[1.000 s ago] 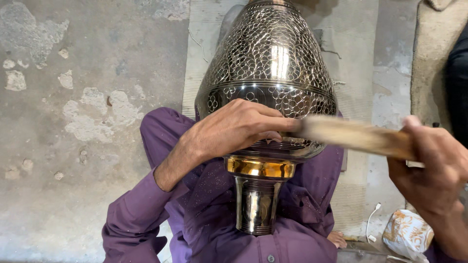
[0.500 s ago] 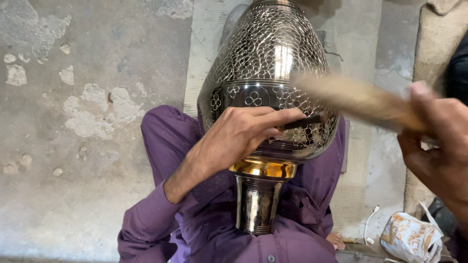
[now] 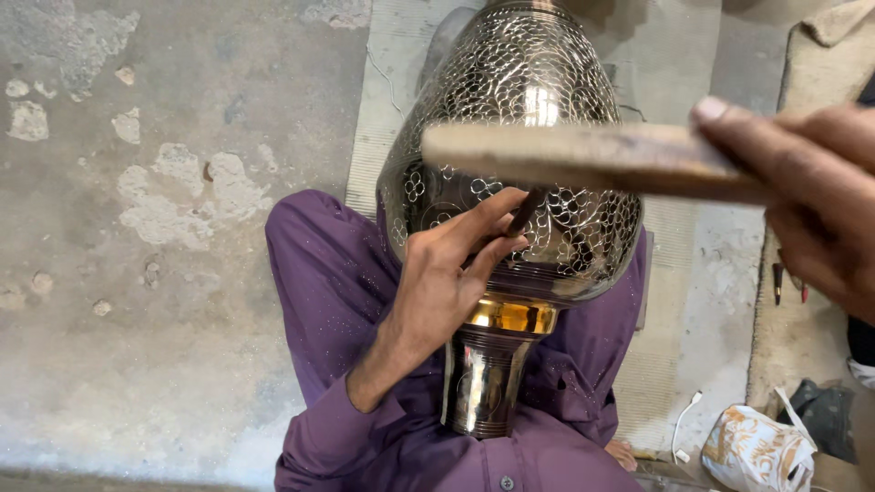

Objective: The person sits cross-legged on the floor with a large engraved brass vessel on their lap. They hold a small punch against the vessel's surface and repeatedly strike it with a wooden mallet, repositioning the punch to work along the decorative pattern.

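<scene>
A large engraved metal vase (image 3: pixel 515 91) with a cut-out pattern and a gold band near its neck lies across my purple-clad lap. My left hand (image 3: pixel 447 273) pinches a thin dark chisel (image 3: pixel 524 211) and holds its tip against the vase's belly. My right hand (image 3: pixel 807 196), close to the camera at the right, grips a flat wooden mallet (image 3: pixel 565 155) that is raised above the chisel and apart from it.
A pale woven mat (image 3: pixel 387 109) lies under the vase on a rough concrete floor (image 3: pixel 137 273). Small tools (image 3: pixel 788 282) lie at the right by another mat. A crumpled patterned bag (image 3: pixel 756 451) and a white cable (image 3: pixel 684 424) sit at the lower right.
My right hand has lifted the wooden mallet up off the chisel and nearer the camera. My left hand keeps the chisel on the vase.
</scene>
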Motion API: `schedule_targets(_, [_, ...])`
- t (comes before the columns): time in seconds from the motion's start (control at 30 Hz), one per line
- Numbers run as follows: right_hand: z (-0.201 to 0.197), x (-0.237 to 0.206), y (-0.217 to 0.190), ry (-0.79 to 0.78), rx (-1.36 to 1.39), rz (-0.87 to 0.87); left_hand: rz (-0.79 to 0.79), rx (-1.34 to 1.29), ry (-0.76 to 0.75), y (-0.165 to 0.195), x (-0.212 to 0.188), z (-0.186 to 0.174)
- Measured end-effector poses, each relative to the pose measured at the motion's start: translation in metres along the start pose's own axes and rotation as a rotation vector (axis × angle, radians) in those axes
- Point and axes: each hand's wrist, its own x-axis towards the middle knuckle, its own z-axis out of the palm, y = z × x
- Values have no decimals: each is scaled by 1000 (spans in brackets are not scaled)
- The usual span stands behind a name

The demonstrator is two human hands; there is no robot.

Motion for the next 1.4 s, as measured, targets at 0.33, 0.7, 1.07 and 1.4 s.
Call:
schedule_targets(0.33, [-55,53,1,310,481,243,-99,-118,241,-4,-22,24])
schedule_targets(0.7, [-91,68,7,436,500,189,-99,-127,352,0,-25,28])
schedule_targets(1.07, [-116,88,0,334,480,154,-147,-213,403,3,-28,30])
schedule_targets(1.4, [-135,111,-11,282,171,-16,-99,-208,471,0,-35,37])
